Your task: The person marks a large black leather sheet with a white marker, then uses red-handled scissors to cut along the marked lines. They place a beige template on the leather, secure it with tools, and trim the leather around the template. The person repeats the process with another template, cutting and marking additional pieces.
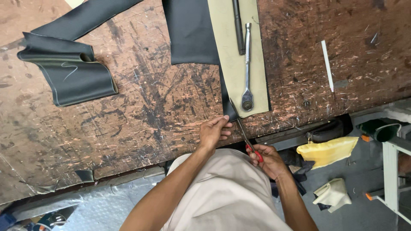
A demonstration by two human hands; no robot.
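Observation:
My right hand (269, 160) grips red-handled scissors (245, 136) at the table's near edge, the blades pointing up into a dark grey sheet (190, 34). My left hand (214, 130) pinches the sheet's lower corner just left of the blades. A beige pattern piece (231, 64) lies over the dark sheet's right side. A metal ratchet wrench (247, 68) and a dark rod (238, 25) rest on the pattern.
A folded dark grey piece with chalk marks (68, 68) lies at the left on the scarred wooden table (150, 107). A white chalk stick (327, 65) sits at the right. Yellow (327, 150) and beige (334, 192) scraps lie on the floor beside a metal frame (390, 169).

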